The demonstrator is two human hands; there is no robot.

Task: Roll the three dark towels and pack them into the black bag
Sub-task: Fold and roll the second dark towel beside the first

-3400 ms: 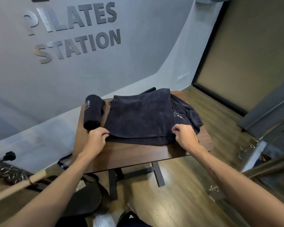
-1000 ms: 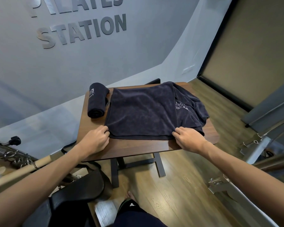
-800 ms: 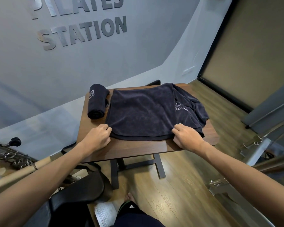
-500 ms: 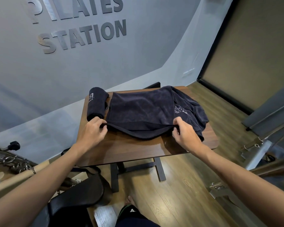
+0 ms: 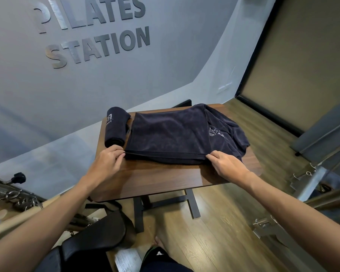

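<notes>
**Both hands pinch the near edge of a flat dark towel**

Two bare forearms reach forward from the lower corners of the view and converge on a small wooden table point(image 5: 165, 181). The left hand point(image 5: 106, 163) sits at the near left corner of the flat towel point(image 5: 165, 134), knuckles up, its fingers point(image 5: 119, 154) curled and pinching the folded hem there. The right hand point(image 5: 227, 165) holds the near right corner in the same way, wrist angled inward, thumb and forefinger closed on the cloth edge while the other fingers curl under the palm. The hem runs in a nearly straight line between the two grips, slightly raised off the tabletop.

The flat towel covers most of the table's far half. A second dark towel point(image 5: 232, 132), crumpled and showing pale embroidered lettering, lies partly beneath it and spills out toward the right edge of the table. A rolled towel point(image 5: 115, 127) lies just beside the flat one on the left, near the left hand, its printed end turned up.

A black bag point(image 5: 98, 238) rests low on the floor by the left forearm, below the table's near left corner. Behind the table a grey wall point(image 5: 47, 91) carries raised lettering point(image 5: 94, 34) reading PILATES STATION.
</notes>
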